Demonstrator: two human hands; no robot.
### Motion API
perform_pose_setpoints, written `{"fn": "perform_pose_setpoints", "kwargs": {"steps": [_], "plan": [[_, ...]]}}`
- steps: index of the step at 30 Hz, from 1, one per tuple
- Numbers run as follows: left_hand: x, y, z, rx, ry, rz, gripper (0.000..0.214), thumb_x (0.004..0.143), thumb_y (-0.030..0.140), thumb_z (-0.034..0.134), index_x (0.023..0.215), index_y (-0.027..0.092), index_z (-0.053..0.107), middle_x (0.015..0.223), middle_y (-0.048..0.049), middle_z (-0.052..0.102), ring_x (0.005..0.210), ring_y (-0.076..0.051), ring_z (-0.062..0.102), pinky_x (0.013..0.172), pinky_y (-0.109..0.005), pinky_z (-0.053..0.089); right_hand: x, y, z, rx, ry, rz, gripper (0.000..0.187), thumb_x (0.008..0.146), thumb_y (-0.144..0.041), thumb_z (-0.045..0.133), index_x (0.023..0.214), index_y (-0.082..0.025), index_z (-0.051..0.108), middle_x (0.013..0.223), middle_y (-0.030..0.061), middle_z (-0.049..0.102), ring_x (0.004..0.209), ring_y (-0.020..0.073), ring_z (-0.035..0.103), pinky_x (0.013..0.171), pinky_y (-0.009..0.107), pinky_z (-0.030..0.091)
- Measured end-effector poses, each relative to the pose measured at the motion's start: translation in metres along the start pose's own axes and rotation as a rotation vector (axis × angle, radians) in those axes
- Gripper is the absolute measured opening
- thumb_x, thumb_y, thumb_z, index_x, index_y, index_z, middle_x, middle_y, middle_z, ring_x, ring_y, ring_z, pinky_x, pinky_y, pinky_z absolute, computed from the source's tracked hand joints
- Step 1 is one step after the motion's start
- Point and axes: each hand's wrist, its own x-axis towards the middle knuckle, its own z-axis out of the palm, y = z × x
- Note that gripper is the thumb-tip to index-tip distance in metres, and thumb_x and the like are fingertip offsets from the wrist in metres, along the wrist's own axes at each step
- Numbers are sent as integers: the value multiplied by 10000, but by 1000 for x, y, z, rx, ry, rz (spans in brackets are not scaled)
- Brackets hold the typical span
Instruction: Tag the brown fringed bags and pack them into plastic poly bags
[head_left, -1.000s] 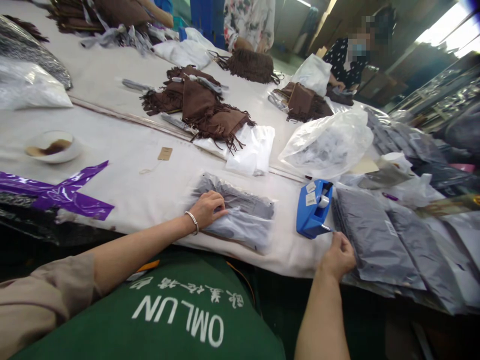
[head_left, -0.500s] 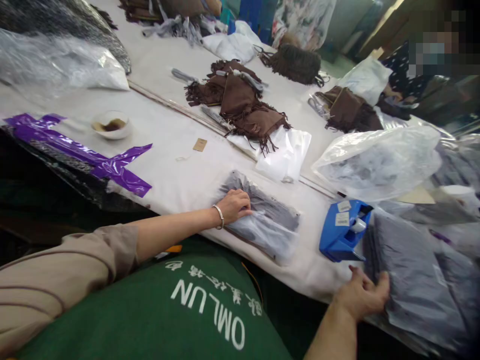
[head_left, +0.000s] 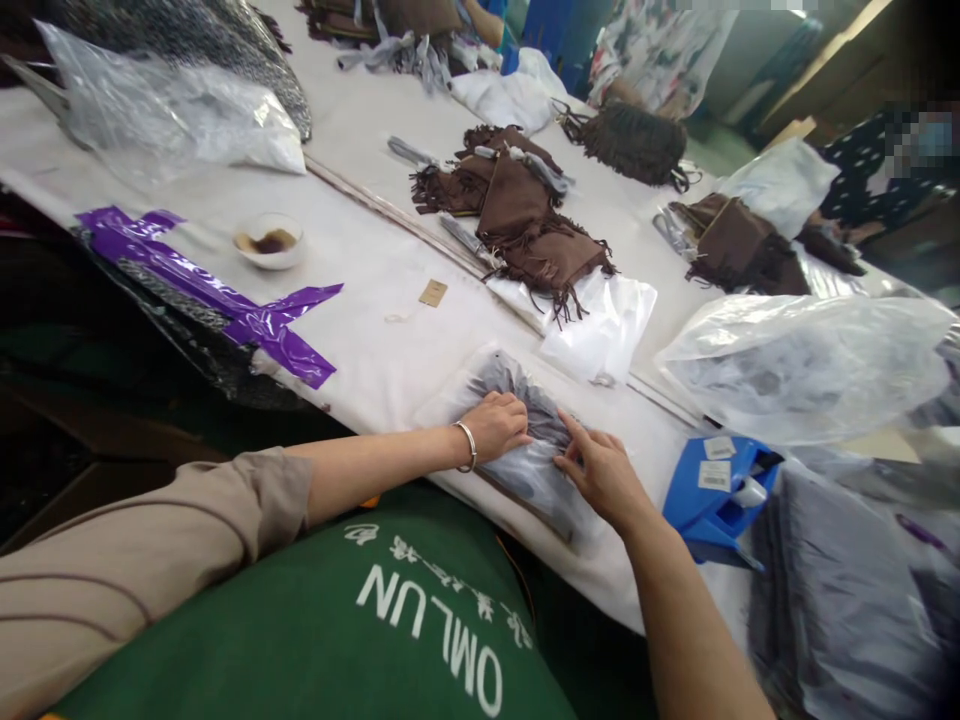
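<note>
A grey garment in a clear plastic bag point(head_left: 525, 440) lies on the white table point(head_left: 375, 340) right in front of me. My left hand point(head_left: 495, 425), with a metal bangle at the wrist, presses and grips the top of the bag. My right hand point(head_left: 600, 475) has just its spread fingertips on the bag's right side. The hands stand close together, and the garment beneath them is partly hidden.
A blue tape dispenser point(head_left: 716, 495) stands right of the bag, beside a stack of grey bagged goods point(head_left: 832, 600). Brown fringed pieces point(head_left: 525, 210), a large clear bag point(head_left: 802, 370), purple plastic strips point(head_left: 217, 290), a bowl point(head_left: 270, 240) and co-workers lie beyond.
My right hand has moved left from the grey stack, past the tape dispenser, onto the bag. The bag looks more gathered under my left hand. The whole view has swung, shifting everything rightward.
</note>
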Motion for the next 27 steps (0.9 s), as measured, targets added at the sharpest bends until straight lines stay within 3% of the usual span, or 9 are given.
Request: {"fn": "perform_pose_setpoints", "kwargs": {"steps": [4,8,11,13,16,19,22,27], "plan": [[-2,2,-1,61,4,30,270,920,381,507,844,137,594,952,-79,573,949,-219,466,831,-359,338,3,6,-1,-123,-11,60,714,849,-346,596,1456,-270,228,791,24,640,820,217,577,864,381,400],[-2,1,0,52,6,41,233,910,349,528,822,141,588,975,-85,568,970,-218,467,842,-355,336,-7,20,-2,-211,192,268,744,837,-451,586,1459,-238,238,774,52,623,823,253,557,826,403,422],[-1,2,2,14,1,38,223,901,344,544,808,146,589,984,-81,572,977,-214,470,847,-350,337,-15,30,9,-54,368,284,826,798,-519,610,1463,-236,209,1031,74,640,1055,265,510,935,413,409],[-1,2,1,-17,-9,27,229,899,351,548,802,150,595,982,-78,579,980,-215,476,852,-351,338,-17,33,19,34,373,231,827,778,-562,611,1446,-232,252,1270,90,553,1249,270,392,1030,432,350],[-4,-5,-9,-81,-12,-18,209,869,373,598,857,165,619,1015,-71,594,1004,-217,486,876,-350,339,-18,32,24,55,414,239,674,809,-566,560,1356,-199,418,1385,114,460,1358,280,260,1088,473,274],[-15,-23,-30,-116,10,-65,308,807,423,670,993,182,624,1083,-68,600,1051,-225,492,934,-356,331,-15,25,9,127,539,287,442,847,-521,521,1148,-204,588,1301,100,537,1293,260,376,1079,439,283],[-29,-45,-52,-131,-11,-181,294,766,405,712,935,176,641,1005,-55,632,995,-218,534,924,-347,356,-4,8,-10,319,434,347,323,844,-509,525,948,-229,648,1030,43,664,1025,219,575,952,364,389],[-39,-60,-56,-389,-15,-483,166,809,317,652,759,160,631,783,-2,649,755,-139,580,712,-229,427,39,-30,-16,532,41,252,431,862,-580,432,806,-208,642,720,1,630,694,156,572,691,273,421]]}}
